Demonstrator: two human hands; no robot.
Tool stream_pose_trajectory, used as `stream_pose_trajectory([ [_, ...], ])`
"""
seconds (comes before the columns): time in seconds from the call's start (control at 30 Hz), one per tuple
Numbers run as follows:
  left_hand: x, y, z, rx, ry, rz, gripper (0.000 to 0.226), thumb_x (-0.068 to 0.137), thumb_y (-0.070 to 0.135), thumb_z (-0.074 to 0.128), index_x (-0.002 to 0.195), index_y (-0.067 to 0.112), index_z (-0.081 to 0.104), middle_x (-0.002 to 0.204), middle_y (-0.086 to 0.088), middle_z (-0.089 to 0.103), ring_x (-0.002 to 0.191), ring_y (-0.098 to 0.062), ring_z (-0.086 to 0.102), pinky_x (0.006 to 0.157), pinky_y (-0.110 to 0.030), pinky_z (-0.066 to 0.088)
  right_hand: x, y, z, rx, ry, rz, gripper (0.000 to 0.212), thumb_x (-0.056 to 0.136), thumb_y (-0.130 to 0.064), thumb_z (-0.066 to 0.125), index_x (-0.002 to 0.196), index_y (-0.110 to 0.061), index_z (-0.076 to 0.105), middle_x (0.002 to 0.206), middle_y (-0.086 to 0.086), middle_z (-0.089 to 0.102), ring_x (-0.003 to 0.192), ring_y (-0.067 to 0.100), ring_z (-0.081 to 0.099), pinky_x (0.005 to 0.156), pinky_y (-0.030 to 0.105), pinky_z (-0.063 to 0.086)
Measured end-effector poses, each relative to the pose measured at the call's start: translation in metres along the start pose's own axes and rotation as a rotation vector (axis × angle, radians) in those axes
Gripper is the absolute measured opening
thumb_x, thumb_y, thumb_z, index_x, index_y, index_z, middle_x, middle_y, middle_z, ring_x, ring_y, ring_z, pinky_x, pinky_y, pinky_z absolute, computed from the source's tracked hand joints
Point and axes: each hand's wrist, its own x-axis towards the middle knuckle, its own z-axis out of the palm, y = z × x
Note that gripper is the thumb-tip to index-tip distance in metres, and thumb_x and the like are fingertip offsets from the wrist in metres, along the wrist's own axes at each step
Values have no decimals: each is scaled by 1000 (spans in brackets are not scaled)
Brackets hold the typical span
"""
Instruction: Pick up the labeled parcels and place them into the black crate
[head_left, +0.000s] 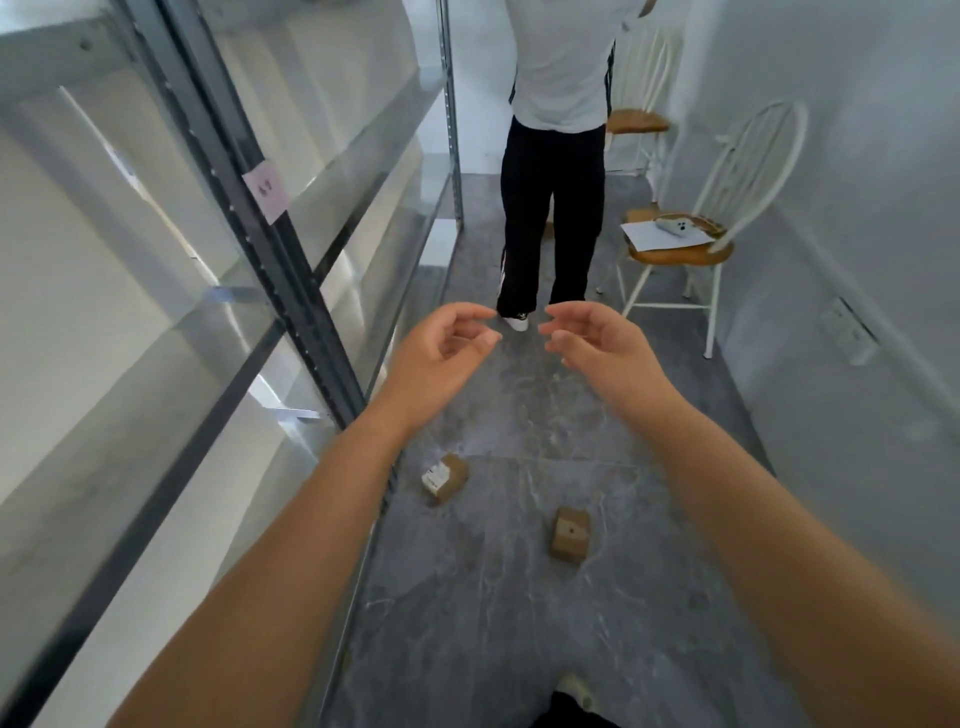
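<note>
Evidently little is done so far: the labelled parcel (445, 478) at 7 o'clock and a second parcel (570, 535) at 5 o'clock are left lying on the floor (519, 623), no black crate is seen, and nothing is held by the loosely curled fingers of the left hand (441, 345) or the right hand (597, 343).

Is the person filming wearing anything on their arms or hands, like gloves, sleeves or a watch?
No. The left forearm and right forearm are bare, with no sleeve in view. The left hand and right hand have no gloves, and no watch, bracelet or ring shows on them.
</note>
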Motion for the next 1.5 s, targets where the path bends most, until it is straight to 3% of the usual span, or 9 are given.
stream_pose_trajectory([
  [0.3, 76, -49, 82, -155, -14, -155, 17, 93, 8, 57, 108, 15, 58, 95, 0, 68, 91, -15, 64, 83, -18, 50, 65, 68, -49, 53, 55, 154, 23, 92, 0, 54, 114, -3, 58, 101, 8, 64, 78, 3, 58, 65, 6, 44],
  [0.5, 142, -99, 98, -191, -55, -256, 17, 93, 7, 56, 108, 14, 59, 97, -2, 67, 95, -16, 64, 85, -19, 50, 118, 122, -53, 16, 87, 295, 19, 92, -6, 56, 110, -12, 60, 103, 4, 67, 87, 7, 60, 70, 10, 47],
  [0.7, 220, -172, 123, -196, -126, -364, 14, 93, 3, 54, 104, 12, 57, 94, -8, 64, 88, -17, 60, 71, -10, 45, 182, 177, -55, 12, 183, 439, 20, 91, -2, 55, 109, -10, 60, 100, 5, 64, 76, -1, 58, 66, 6, 45],
  [0.8, 249, -214, 156, -208, -170, -393, 14, 93, 2, 55, 104, 10, 57, 95, -12, 63, 83, -15, 59, 73, -10, 46, 207, 220, -53, 43, 206, 483, 21, 90, 0, 55, 109, -9, 59, 97, 3, 64, 72, -5, 58, 66, 6, 44],
  [0.9, 264, -261, 195, -226, -184, -451, 14, 92, 1, 55, 104, 10, 57, 91, -9, 65, 83, -16, 61, 76, -13, 46, 218, 279, -52, 31, 204, 538, 19, 90, 0, 55, 105, -12, 58, 97, 4, 63, 76, -3, 57, 68, 7, 43],
  [1.1, 258, -398, 262, -213, -171, -595, 16, 92, -2, 53, 97, 12, 58, 83, 0, 63, 74, 2, 63, 80, -17, 49, 206, 446, -58, -2, 236, 717, 20, 91, 1, 53, 110, -2, 58, 106, 17, 64, 82, 6, 56, 71, 8, 44],
  [1.27, 209, -525, 325, -144, -147, -770, 23, 92, 1, 54, 89, 23, 58, 86, 4, 64, 84, -7, 62, 87, -28, 50, 163, 588, -43, -21, 197, 869, 17, 91, -2, 54, 105, -11, 59, 99, 7, 63, 75, 1, 55, 65, 6, 43],
  [1.4, 160, -610, 373, 2, -234, -817, 23, 92, 9, 56, 93, 32, 57, 96, 20, 57, 79, 18, 54, 69, 0, 40, 121, 688, -26, 7, 196, 1026, 16, 93, -11, 53, 105, -17, 62, 103, 0, 64, 89, 7, 59, 76, 14, 47],
  [1.5, 138, -670, 399, 61, -284, -863, 18, 92, 14, 55, 103, 28, 57, 111, 8, 54, 92, 9, 53, 75, -1, 39, 95, 753, -12, -27, 206, 1071, 22, 94, -12, 51, 114, -14, 59, 108, -3, 61, 90, 3, 56, 74, 6, 43],
])
